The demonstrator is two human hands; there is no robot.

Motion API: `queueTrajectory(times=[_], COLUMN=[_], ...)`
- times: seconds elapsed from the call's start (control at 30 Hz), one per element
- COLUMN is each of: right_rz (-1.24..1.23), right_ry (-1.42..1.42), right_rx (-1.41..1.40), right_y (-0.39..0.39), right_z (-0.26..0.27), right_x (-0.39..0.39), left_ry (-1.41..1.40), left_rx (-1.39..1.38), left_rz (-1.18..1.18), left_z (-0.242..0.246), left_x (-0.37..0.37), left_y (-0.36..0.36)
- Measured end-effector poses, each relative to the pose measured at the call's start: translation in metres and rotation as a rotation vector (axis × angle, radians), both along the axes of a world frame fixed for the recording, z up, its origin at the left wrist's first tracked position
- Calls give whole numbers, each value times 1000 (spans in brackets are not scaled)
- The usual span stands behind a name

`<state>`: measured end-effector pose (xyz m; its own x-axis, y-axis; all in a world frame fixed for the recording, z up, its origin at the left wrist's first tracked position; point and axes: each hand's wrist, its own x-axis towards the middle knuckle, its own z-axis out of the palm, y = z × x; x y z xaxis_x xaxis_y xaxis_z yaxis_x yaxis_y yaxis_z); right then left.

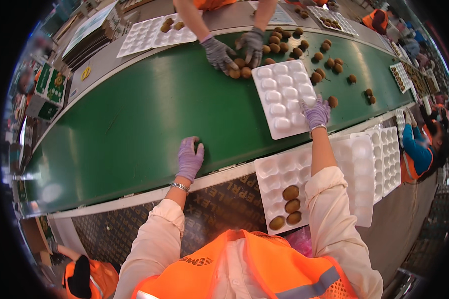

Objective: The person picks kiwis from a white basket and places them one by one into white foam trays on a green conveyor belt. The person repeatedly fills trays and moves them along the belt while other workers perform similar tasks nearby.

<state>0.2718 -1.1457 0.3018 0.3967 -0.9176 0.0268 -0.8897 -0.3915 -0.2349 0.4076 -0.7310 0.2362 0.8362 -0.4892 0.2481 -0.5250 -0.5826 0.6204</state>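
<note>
My right hand (316, 111), in a purple glove, grips the right edge of a white plastic fruit tray (284, 99). This tray lies over the green conveyor belt (134, 108) with its rounded cups bulging upward. Above the near part of the belt is my left hand (190, 157), also purple-gloved; its fingers are bent, its thumb stands apart, and nothing shows in it. Just right of my right hand lies a single kiwifruit (333, 101). Under my right forearm, another white tray (273, 187) on the near ledge holds several kiwifruit (291, 192) in its lower cups.
Across the belt, a co-worker's grey-gloved hands (219, 54) gather kiwifruit (239, 69). More loose kiwifruit (275, 48) are scattered behind and right of the tray. A partly filled tray (146, 35) and stacked cardboard (89, 33) sit beyond. Further trays (387, 160) lie right, near another worker (415, 145).
</note>
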Motion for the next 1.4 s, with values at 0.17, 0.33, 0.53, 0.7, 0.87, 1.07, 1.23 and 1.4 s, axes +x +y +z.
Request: queueTrajectory(times=[0.17,0.33,0.53,0.7,0.87,1.07,1.23,1.4], right_rz=[90,117,93,179,442,695,372,-236], right_ry=[49,29,25,73,121,-399,-591,-213], right_rx=[222,288,401,558,755,785,-228,-124], right_y=[11,46,129,219,294,309,148,28], right_z=[-16,-12,-21,-18,5,-25,-59,-41], right_x=[13,8,12,47,69,88,62,18], left_ry=[546,653,-165,-184,-203,-144,-99,152], left_rx=[-194,-232,155,712,690,700,823,1094], left_rz=[-131,-196,-318,-495,-308,30,285,634], left_z=[-2,2,35,63,45,40,46,48], left_x=[3,-26,-49,-41,-15,27,87,164], left_y=[-72,-89,-83,-67,35,177,268,318])
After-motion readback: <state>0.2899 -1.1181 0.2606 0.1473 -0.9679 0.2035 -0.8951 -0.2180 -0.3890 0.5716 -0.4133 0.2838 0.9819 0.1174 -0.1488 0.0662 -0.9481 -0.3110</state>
